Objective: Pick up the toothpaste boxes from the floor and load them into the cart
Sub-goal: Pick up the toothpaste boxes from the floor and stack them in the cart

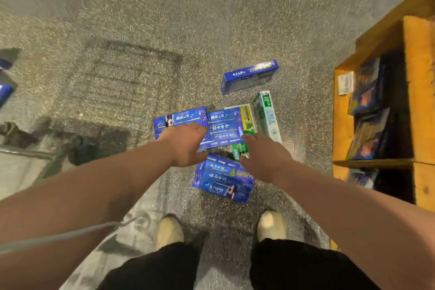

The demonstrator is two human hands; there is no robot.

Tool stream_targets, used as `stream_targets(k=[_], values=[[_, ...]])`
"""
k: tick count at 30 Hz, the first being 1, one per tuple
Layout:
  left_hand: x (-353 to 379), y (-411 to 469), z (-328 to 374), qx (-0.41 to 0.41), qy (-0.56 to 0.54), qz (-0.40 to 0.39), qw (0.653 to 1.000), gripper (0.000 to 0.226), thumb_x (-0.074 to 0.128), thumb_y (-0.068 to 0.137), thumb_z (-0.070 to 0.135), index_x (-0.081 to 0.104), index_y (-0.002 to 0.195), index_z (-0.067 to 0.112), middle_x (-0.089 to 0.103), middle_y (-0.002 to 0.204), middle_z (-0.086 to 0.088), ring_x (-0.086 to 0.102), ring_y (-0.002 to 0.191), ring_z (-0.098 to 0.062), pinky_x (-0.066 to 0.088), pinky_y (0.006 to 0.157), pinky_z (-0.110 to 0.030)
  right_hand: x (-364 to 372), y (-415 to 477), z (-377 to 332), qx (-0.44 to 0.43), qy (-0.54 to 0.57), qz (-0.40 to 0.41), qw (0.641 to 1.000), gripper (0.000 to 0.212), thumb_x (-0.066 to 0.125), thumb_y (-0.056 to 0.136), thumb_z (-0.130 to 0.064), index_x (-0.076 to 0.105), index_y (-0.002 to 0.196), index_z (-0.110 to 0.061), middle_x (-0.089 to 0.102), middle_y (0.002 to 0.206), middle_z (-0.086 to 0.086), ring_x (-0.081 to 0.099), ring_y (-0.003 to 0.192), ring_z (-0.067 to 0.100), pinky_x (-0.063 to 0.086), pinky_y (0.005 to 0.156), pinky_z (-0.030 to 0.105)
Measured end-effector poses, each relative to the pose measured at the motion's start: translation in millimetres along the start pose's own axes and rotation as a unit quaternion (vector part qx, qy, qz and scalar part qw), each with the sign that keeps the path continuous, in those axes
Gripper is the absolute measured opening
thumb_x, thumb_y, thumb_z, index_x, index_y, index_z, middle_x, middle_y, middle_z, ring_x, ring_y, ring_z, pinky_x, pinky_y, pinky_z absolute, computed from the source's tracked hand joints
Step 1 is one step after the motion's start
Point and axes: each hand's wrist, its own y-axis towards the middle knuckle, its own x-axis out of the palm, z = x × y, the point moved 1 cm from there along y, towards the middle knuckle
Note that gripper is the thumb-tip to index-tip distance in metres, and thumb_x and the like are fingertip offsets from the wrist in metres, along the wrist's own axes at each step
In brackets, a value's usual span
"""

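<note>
Both arms down now, fingers loose and empty: left hand (186, 143) over the flat blue cardboard toothpaste boxes (221, 129); right hand (266, 158) just beside a green-and-white carton (268, 115). All lie clustered on the speckled grey floor (141, 30); orange wooden shelf (419, 101) to the right.

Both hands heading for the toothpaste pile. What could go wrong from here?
1. Boxes overlap at mixed angles; a scoop by the left hand and right hand may shed the green box at the pile's edge.
2. The lone blue box lies apart, easily missed.
3. The blue pack lies ahead of the shoes; a step could crush it.
</note>
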Motion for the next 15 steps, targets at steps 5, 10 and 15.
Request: stream_targets(k=[5, 10, 15], values=[[62, 72, -2, 0.005, 0.002, 0.014, 1.0, 0.06, 0.055, 0.094, 0.062, 0.046, 0.137, 0.021, 0.052, 0.136, -0.003, 0.056, 0.126, -0.029, 0.05, 0.089, -0.044, 68, 76, 21, -0.02, 0.008, 0.023, 0.999, 0.057, 0.055, 0.097, -0.045, 0.041, 0.144, -0.016, 0.053, 0.139, 0.01, 0.052, 0.126, 0.031, 0.047, 0.102, 0.045], [115, 128, -8, 0.013, 0.014, 0.027, 0.999, 0.06, 0.057, 0.093, 0.061, 0.048, 0.137, 0.02, 0.053, 0.136, -0.004, 0.058, 0.122, -0.03, 0.049, 0.089, -0.042, 138, 138, 26, -0.032, 0.001, -0.008, 0.999, 0.049, 0.056, 0.093, -0.048, 0.048, 0.132, -0.018, 0.055, 0.131, 0.007, 0.053, 0.122, 0.03, 0.046, 0.098, 0.041], [138, 154, -29, 0.009, 0.035, 0.017, 0.999, 0.059, 0.058, 0.095, 0.05, 0.045, 0.144, 0.02, 0.05, 0.141, -0.004, 0.057, 0.124, -0.029, 0.051, 0.092, -0.04, 179, 177, 20, -0.059, -0.008, -0.043, 0.997, 0.05, 0.059, 0.09, -0.048, 0.052, 0.131, -0.021, 0.059, 0.125, 0.005, 0.059, 0.114, 0.029, 0.05, 0.093, 0.04]])
